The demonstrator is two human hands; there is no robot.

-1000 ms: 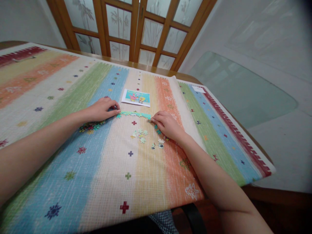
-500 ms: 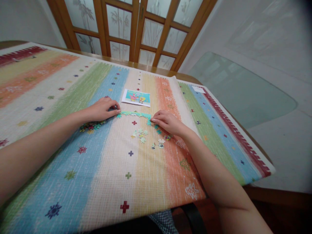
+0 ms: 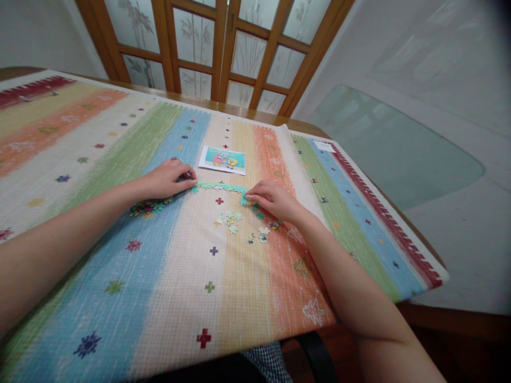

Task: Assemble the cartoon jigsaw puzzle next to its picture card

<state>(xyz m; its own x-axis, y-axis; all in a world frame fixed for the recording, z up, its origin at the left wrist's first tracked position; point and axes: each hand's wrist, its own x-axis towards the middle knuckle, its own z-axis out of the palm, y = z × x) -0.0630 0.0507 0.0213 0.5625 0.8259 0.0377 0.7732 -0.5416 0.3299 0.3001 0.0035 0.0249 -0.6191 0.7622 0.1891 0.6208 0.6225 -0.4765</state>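
As both forearms (image 3: 88, 218) stretch over the striped tablecloth (image 3: 179, 298), I see the left hand (image 3: 170, 178) arched and the right hand (image 3: 273, 200) angled inward, fingertips (image 3: 194, 182) at opposite ends of the jigsaw strip (image 3: 221, 186) near the cartoon picture card (image 3: 222, 160); whether either pinches, I cannot tell.

A home, perhaps its dining room, though the view takes in only part of it: a striped tablecloth (image 3: 179, 282) printed with snowflakes (image 3: 87, 344) and crosses (image 3: 203, 338) covers a wooden table (image 3: 313, 130), jigsaw pieces (image 3: 233, 230) lie on it, and wooden-framed doors (image 3: 218, 53) with bamboo-patterned frosted glass (image 3: 195, 37) stand beyond, between pale walls (image 3: 40, 42).
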